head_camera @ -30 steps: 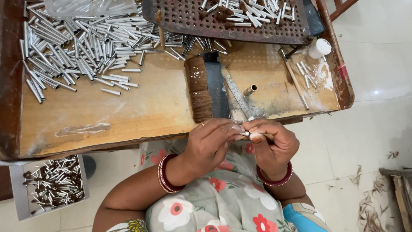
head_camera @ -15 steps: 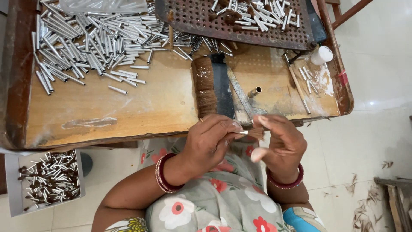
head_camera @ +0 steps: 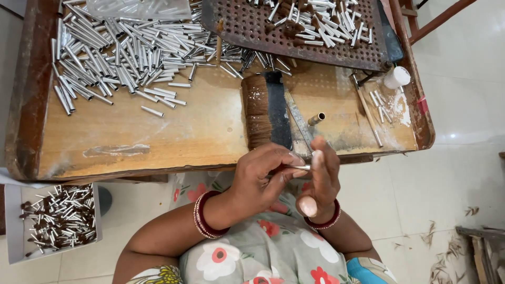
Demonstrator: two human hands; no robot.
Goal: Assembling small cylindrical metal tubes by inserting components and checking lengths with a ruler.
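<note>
My left hand point(head_camera: 260, 179) pinches a thin silver metal tube point(head_camera: 299, 168) between thumb and fingers, just in front of the wooden tray's near edge point(head_camera: 158, 169). The tube's tip presses against the fingers of my right hand point(head_camera: 321, 176), which is held upright with the fingers straight and the thumb low. Both wrists carry red bangles. A large heap of similar silver tubes point(head_camera: 115, 58) lies at the tray's far left.
A brown brush with a dark strip point(head_camera: 265, 108) lies mid-tray beside a metal strip and a short brass tube point(head_camera: 316, 119). A perforated rusty plate point(head_camera: 294, 37) holds more tubes at the back. A white cap point(head_camera: 397, 77) sits far right. A grey box of tubes point(head_camera: 55, 218) stands on the floor, left.
My right hand has opened from a pinch into a flat upright hand, and the tube now rests against its fingers. Both hands have risen closer to the tray edge.
</note>
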